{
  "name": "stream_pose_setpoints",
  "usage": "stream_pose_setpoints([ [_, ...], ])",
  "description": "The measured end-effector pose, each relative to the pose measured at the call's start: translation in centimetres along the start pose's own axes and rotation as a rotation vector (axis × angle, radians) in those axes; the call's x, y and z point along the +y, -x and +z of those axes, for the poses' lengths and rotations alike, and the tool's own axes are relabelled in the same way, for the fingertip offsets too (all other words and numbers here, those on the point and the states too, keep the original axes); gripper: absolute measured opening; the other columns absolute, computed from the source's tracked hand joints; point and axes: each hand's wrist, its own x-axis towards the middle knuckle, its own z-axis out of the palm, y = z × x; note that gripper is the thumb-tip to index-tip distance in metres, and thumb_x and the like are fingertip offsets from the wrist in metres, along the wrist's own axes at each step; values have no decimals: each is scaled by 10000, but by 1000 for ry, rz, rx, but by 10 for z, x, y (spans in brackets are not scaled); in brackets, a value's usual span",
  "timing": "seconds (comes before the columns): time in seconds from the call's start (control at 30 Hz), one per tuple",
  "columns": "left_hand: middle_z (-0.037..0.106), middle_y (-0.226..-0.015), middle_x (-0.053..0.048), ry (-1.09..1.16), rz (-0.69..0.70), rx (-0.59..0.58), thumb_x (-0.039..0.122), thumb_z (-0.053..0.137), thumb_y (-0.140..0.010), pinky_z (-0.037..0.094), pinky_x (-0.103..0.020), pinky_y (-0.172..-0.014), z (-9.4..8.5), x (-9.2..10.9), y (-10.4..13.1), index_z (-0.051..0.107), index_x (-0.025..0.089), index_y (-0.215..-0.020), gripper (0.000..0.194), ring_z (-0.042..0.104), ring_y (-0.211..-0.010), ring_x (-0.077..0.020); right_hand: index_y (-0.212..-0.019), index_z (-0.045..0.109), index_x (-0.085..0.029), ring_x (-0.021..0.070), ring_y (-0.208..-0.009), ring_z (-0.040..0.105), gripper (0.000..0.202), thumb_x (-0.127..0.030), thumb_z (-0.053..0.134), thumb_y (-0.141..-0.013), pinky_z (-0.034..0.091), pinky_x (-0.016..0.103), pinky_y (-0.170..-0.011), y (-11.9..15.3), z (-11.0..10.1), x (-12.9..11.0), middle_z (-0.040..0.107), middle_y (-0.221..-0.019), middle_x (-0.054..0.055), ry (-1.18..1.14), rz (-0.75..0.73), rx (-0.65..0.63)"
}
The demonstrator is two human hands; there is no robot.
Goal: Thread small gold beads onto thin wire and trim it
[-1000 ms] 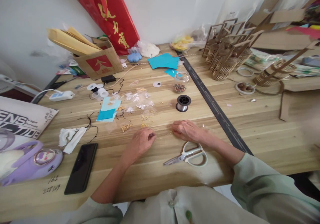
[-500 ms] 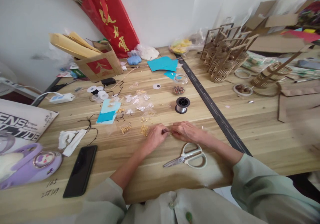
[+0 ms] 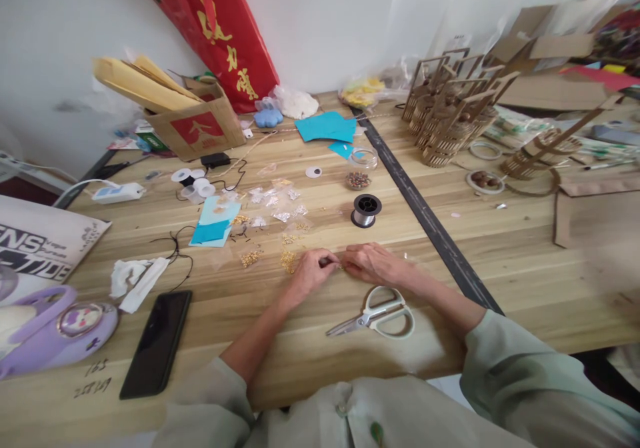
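My left hand (image 3: 313, 271) and my right hand (image 3: 369, 263) meet fingertip to fingertip over the wooden table. Both are closed in a pinch. A tiny gold-coloured piece (image 3: 341, 267) shows between the fingertips; it is too small to name. Just below the hands lies a pair of scissors (image 3: 377, 316) with pale handles, blades pointing left. Behind the right hand stands a black spool of clear thread or wire (image 3: 365, 211). Left of the left hand are small heaps of gold beads or findings (image 3: 288, 260), with another gold heap (image 3: 251, 259) farther left.
A jar of mixed beads (image 3: 358, 179) stands behind the spool. At left lie a black phone (image 3: 157, 345) and a purple object (image 3: 55, 331). Blue paper pieces (image 3: 326, 128) are at the back. Several small wooden baskets (image 3: 440, 125) stand at the back right. A dark strip (image 3: 425, 211) crosses the table.
Both hands stay in nearly the same place, fingertips still together, with only slight finger movement. The view has shifted slightly; nothing else has visibly moved.
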Motion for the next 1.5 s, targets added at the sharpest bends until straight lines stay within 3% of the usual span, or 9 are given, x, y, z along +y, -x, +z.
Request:
stream_pose_setpoints([
  [0.23,625,-594,-11,233,-48,-12,179,634,-726,448,-209,-545,2,-4,1,652,111,-695,76,563,-531,-104,-915,617,-168,162,-795,600,197,-212,426,-925,330,237,-649,-1,5,4,650,-868,63,-18,-13,14],
  [0.53,585,-528,15,429,-143,-73,246,692,-690,402,-173,-432,4,0,1,600,117,-687,159,570,-462,-93,-961,609,-182,164,-785,600,173,-229,447,-924,325,240,-628,-1,11,9,653,-895,61,-58,-32,70],
  [1.0,563,-522,29,462,-197,-24,232,689,-662,363,-156,-393,0,3,0,581,121,-713,164,504,-429,-63,-860,594,-165,139,-687,556,176,-265,463,-921,317,237,-616,0,9,13,632,-806,49,-189,-34,182],
  [1.5,576,-545,19,498,-190,-15,248,705,-649,377,-160,-416,1,-1,0,590,121,-704,180,528,-469,-70,-865,588,-163,131,-650,535,144,-253,481,-901,315,233,-613,1,9,15,624,-784,45,-231,-3,170],
])
